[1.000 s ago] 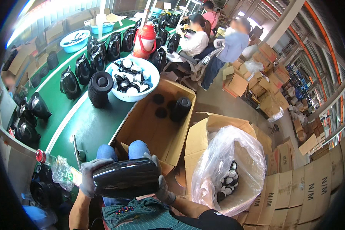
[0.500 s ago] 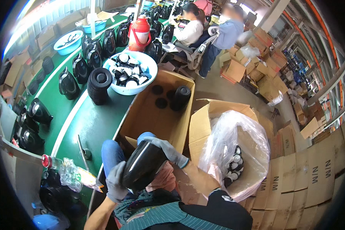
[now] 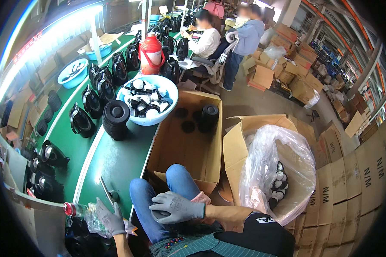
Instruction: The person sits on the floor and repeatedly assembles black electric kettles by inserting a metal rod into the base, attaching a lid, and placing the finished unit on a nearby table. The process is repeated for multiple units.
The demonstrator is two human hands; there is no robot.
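My left hand (image 3: 109,218), in a grey glove, is at the near edge of the green table with its fingers stretched out and apart. It is over a clear plastic bag (image 3: 93,222) and beside a glass jar with a red lid (image 3: 71,209). In a matching glove, my right hand (image 3: 178,208) lies over my lap with its fingers curled down. A bit of something dark shows under those fingers; the hand hides the rest. A metal rod on a round base (image 3: 111,195) stands just beyond my left hand.
Black glossy jugs (image 3: 81,122), a stack of black discs (image 3: 116,120) and a blue basin of lids (image 3: 146,100) stand on the table. An open carton (image 3: 188,158) and a bag-lined box (image 3: 244,145) are ahead and right. Co-workers (image 3: 206,40) are farther off.
The black shiny jug body that both hands held is no longer seen in them. My left hand has moved left to the table edge; my right hand has dropped onto my lap.
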